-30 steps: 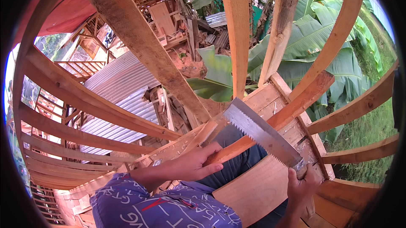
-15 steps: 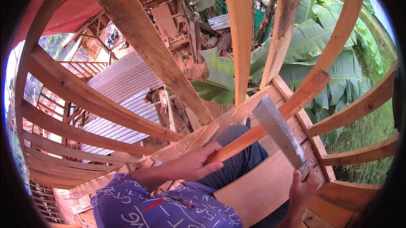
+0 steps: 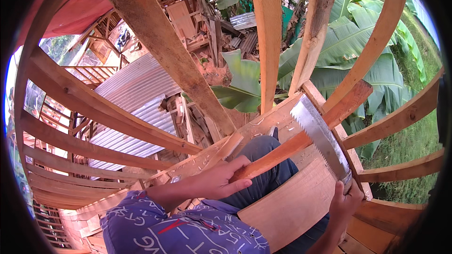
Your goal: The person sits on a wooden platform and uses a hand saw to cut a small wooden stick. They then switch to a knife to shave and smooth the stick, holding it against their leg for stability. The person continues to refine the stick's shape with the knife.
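Observation:
My left hand (image 3: 225,177) is wrapped round the near end of a reddish-brown wooden strip (image 3: 278,156), which slants up and away to the right. In my right hand (image 3: 346,202) is the handle end of a hand saw (image 3: 325,136), most of the handle hidden by my fingers. Its grey toothed blade lies across the strip beyond its middle, teeth facing left. From this angle I cannot tell whether the teeth are cutting into the wood. Below the strip, a broad flat board (image 3: 292,207) rests beside my bent leg (image 3: 261,152).
Curved wooden ribs (image 3: 165,51) rise around me on the left, far side and right. A plank ledge (image 3: 282,112) with wood shavings runs along the far side. Outside are corrugated metal sheets (image 3: 136,108), banana leaves (image 3: 348,46) and grass (image 3: 400,136).
The saw has shifted right and slightly away, and its blade face now shows more broadly. The strip's far end has moved a little right. My left hand keeps its grip.

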Action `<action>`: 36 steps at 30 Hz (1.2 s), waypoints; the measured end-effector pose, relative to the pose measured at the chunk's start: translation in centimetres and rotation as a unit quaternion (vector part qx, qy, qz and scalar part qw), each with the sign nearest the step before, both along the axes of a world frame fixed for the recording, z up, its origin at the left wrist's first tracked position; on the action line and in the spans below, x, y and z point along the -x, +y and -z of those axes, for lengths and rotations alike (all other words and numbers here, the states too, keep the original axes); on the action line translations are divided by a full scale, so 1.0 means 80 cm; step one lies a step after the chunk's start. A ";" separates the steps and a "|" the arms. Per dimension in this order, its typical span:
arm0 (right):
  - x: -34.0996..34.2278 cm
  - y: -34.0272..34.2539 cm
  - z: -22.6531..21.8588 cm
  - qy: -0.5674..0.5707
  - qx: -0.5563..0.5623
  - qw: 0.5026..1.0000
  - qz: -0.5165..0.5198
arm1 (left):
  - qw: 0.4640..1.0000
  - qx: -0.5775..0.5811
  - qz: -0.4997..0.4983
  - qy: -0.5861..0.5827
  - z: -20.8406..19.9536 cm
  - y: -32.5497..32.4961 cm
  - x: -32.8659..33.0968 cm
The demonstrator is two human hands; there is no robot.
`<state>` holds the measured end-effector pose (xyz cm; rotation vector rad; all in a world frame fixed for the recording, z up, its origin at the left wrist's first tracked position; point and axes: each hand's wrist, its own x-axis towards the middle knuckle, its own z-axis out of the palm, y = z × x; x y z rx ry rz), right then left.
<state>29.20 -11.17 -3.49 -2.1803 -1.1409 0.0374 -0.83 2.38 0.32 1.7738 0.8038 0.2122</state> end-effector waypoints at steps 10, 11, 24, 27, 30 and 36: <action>0.018 -0.007 -0.011 -0.015 -0.014 1.000 -0.015 | 1.000 -0.022 0.011 -0.001 0.000 0.004 -0.003; 0.032 -0.008 -0.022 -0.032 -0.009 0.998 -0.045 | 0.999 -0.033 0.016 -0.008 0.001 0.003 0.000; 0.006 -0.008 -0.030 0.045 0.012 0.997 0.054 | 1.000 0.006 0.012 -0.005 -0.015 -0.002 -0.006; 0.044 -0.011 -0.038 -0.029 0.018 0.998 -0.044 | 1.000 0.014 -0.009 -0.004 -0.021 -0.005 -0.004; 0.020 -0.007 -0.039 0.015 -0.048 0.999 0.008 | 1.000 -0.002 -0.015 -0.022 -0.021 -0.009 0.004; 0.040 -0.017 -0.047 -0.072 0.044 0.995 -0.051 | 1.000 0.011 -0.016 0.007 -0.027 -0.011 0.004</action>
